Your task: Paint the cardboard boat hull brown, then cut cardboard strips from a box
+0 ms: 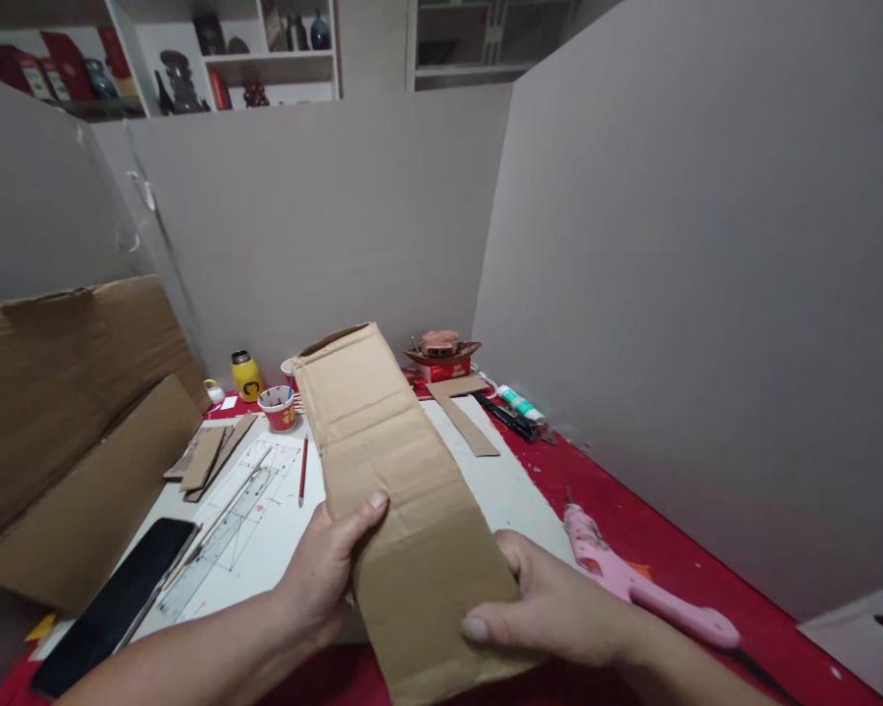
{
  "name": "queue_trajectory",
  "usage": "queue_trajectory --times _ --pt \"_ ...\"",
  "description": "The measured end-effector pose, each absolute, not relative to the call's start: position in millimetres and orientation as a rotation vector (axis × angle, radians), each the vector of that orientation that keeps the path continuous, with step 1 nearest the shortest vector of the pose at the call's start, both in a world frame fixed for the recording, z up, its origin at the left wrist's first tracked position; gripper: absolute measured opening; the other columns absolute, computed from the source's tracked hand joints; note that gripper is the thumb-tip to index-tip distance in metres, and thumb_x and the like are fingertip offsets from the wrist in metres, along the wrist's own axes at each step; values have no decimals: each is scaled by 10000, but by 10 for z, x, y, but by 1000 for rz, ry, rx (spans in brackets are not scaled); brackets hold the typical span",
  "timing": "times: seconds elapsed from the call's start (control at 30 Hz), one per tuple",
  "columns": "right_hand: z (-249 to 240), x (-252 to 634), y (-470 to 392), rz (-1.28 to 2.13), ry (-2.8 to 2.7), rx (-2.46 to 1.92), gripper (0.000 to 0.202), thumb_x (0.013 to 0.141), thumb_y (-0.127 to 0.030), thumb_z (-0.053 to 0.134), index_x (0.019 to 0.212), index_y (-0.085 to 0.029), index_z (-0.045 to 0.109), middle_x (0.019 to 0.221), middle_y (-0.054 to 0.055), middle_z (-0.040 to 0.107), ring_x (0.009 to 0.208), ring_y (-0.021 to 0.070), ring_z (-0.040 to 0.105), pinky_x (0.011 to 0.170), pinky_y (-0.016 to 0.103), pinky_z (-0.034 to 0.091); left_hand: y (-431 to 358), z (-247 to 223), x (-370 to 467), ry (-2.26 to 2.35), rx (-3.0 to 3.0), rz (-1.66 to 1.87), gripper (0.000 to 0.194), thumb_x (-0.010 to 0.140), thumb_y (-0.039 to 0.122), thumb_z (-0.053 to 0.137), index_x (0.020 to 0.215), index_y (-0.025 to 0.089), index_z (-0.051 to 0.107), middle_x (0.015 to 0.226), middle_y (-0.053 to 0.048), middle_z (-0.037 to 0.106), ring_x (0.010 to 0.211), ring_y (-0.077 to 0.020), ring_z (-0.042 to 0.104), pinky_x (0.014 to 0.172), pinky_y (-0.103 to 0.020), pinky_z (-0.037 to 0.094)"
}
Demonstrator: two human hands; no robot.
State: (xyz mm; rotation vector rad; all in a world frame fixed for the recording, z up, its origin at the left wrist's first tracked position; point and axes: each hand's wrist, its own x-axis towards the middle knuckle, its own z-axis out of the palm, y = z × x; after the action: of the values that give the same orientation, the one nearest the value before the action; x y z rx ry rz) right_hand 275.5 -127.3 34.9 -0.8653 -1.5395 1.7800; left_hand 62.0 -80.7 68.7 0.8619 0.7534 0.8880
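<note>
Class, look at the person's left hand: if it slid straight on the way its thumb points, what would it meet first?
The left hand already grips the cardboard strip; its thumb points right across it. Beyond the strip probably comes the right hand, though depth is unclear.

A long cardboard strip [397,490] is held over the middle of the desk [633,529]. The phone [114,603] and ruler [217,539] lie to its left. The glue gun [633,579] lies to its right. A cup [278,407] and bottle [246,376] stand behind, near the wall.
</note>
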Motion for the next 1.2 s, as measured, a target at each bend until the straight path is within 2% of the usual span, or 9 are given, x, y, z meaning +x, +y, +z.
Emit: queue_trajectory --times 0.13,0.33,0.5,0.6,0.7,0.87,1.07,1.2 --pt "306 2715 -1308 1700 -1598 -879 486 807 -449 731 1185 -144 712 1030 77 750 962 230 706 845 285 545 -815 690 605 659 876 896 624 814 327 745 1379 136 560 1203 -149 727 1063 -305 696 929 -406 533" --pt "253 2695 -1342 1521 -1705 -981 488 811 -502 690 1146 -149 724 1012 79 724 930 231 676 812 290 549 -824 684 587 628 870 899 592 790 328 770 1322 126 606 1167 -149 742 1033 -301 707 963 -425 520" --pt "236 2694 -1345 1412 -1785 -999 450 816 -535 670 1004 -134 750 887 73 706 893 226 656 810 288 550 -805 675 579 659 862 880 465 787 316 768 1198 116 675 1111 -143 760 959 -276 726 881 -376 552" --pt "231 2696 -1356 1379 -1801 -984 453 821 -543 665 1008 -138 744 880 65 701 838 201 649 768 258 549 -797 677 579 684 849 853 426 798 316 753 1167 114 690 1080 -144 768 912 -268 733 805 -350 565" --pt "238 2695 -1373 1353 -1815 -981 431 829 -527 664 1000 -140 743 890 63 697 805 181 638 733 231 540 -796 685 576 697 855 848 462 796 319 757 1211 129 683 1079 -133 770 920 -269 734 787 -342 569" --pt "360 2670 -1393 1414 -1804 -920 418 838 -477 654 1052 -130 743 855 46 682 793 174 628 733 232 520 -798 691 551 674 937 898 542 816 346 749 1307 151 629 1181 -129 740 1053 -291 701 878 -372 563" --pt "465 2704 -1371 1392 -1628 -998 430 815 -476 703 1076 -140 763 936 56 746 880 212 685 753 259 538 -817 658 592 741 910 924 694 814 348 750 1428 142 500 1160 -148 744 1057 -314 701 897 -408 567" --pt "434 2717 -1357 1549 -1461 -971 468 773 -486 754 1089 -141 754 927 52 759 876 215 714 753 275 557 -865 658 640 781 870 893 738 819 343 745 1466 153 447 1152 -146 747 1053 -317 706 901 -417 568"
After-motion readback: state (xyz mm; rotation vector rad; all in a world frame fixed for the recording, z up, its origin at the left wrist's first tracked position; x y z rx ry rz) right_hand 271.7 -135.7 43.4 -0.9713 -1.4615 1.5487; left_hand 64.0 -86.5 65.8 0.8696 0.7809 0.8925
